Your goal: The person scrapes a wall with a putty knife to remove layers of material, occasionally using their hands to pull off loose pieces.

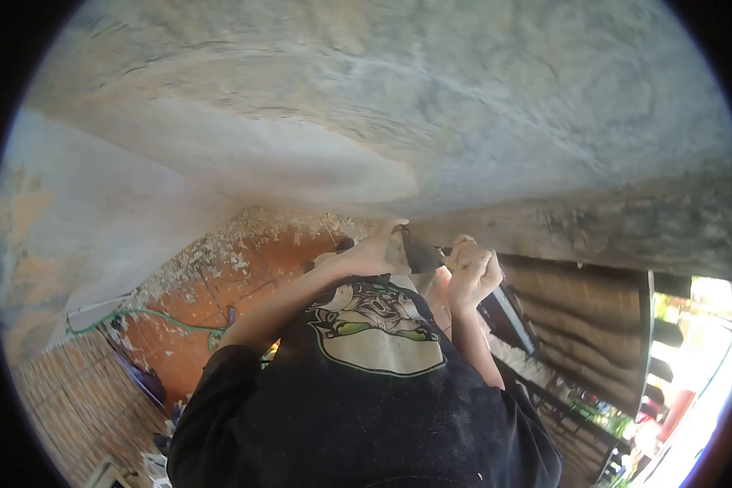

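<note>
A scraper (pixel 421 254) with a wide dark blade is in my right hand (pixel 473 272), whose fingers are wrapped round its handle. The blade points left, toward my left hand, close to the lower part of the wall (pixel 496 224). My left hand (pixel 374 250) reaches forward with its fingers stretched out, fingertips right by the blade's upper corner. Pale, patchy plaster covers the wall in front of me, with bare grey areas higher up.
Flakes of paint or plaster (pixel 211 252) litter the orange tiled floor (pixel 179 358) along the wall's foot. A green hose (pixel 167 319) lies at left near a slatted bamboo screen (pixel 73 398). Brown corrugated panels (pixel 581 325) stand at right.
</note>
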{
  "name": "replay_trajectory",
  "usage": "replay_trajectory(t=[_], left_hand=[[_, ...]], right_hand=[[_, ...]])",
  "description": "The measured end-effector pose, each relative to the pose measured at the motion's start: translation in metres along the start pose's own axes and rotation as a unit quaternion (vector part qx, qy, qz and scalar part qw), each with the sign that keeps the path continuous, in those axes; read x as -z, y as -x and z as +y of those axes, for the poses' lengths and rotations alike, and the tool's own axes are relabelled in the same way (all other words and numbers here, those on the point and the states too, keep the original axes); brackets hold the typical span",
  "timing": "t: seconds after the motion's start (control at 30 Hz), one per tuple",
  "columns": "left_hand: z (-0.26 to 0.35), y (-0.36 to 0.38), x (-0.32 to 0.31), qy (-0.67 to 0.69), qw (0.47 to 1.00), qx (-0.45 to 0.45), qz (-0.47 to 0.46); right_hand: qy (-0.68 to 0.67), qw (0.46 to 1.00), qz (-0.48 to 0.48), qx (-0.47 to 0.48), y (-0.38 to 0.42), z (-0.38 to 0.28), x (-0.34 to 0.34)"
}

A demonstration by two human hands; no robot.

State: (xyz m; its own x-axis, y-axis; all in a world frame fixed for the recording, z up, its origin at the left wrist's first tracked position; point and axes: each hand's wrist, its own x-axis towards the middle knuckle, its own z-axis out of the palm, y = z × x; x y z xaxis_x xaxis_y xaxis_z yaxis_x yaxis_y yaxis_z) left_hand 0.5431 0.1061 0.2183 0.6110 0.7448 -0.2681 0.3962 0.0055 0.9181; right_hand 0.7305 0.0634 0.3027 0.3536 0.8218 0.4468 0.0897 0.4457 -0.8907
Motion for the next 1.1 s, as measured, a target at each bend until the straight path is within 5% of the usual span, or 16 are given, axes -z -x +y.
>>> replay_trajectory(t=[0.27,0.47,0.53,0.6,0.63,0.67,0.73,0.8,0.97,1.1], left_hand=[[0.048,0.019,-0.030,-0.287,0.948,-0.110,-0.087],[0.045,0.052,-0.094,-0.311,0.932,-0.171,-0.080],[0.036,0.068,-0.107,-0.347,0.921,-0.172,-0.041],[0.035,0.078,-0.103,-0.379,0.913,-0.141,-0.052],[0.036,0.083,-0.099,-0.372,0.918,-0.126,-0.046],[0.032,0.088,-0.095,-0.374,0.919,-0.121,-0.041],[0.023,0.097,-0.087,-0.517,0.833,-0.195,-0.022],[0.027,0.104,-0.082,-0.499,0.844,-0.195,-0.017],[0.024,0.111,-0.076,-0.551,0.814,-0.180,-0.035],[0.005,0.110,-0.072,-0.480,0.847,-0.227,-0.022]], right_hand=[[-0.116,0.970,0.200,-0.081,0.047,-0.027,0.060],[-0.157,0.941,0.271,-0.127,0.097,-0.040,0.106],[-0.131,0.930,0.265,-0.218,0.110,-0.041,0.115],[-0.111,0.938,0.200,-0.259,0.124,-0.042,0.134],[-0.005,0.947,0.065,-0.314,0.126,-0.045,0.143],[0.103,0.925,-0.073,-0.358,0.128,-0.049,0.149],[0.088,0.906,-0.147,-0.387,0.128,-0.054,0.152],[0.091,0.840,-0.298,-0.444,0.128,-0.056,0.148],[0.118,0.756,-0.420,-0.488,0.135,-0.048,0.130],[0.061,0.759,-0.415,-0.499,0.143,-0.053,0.117]])
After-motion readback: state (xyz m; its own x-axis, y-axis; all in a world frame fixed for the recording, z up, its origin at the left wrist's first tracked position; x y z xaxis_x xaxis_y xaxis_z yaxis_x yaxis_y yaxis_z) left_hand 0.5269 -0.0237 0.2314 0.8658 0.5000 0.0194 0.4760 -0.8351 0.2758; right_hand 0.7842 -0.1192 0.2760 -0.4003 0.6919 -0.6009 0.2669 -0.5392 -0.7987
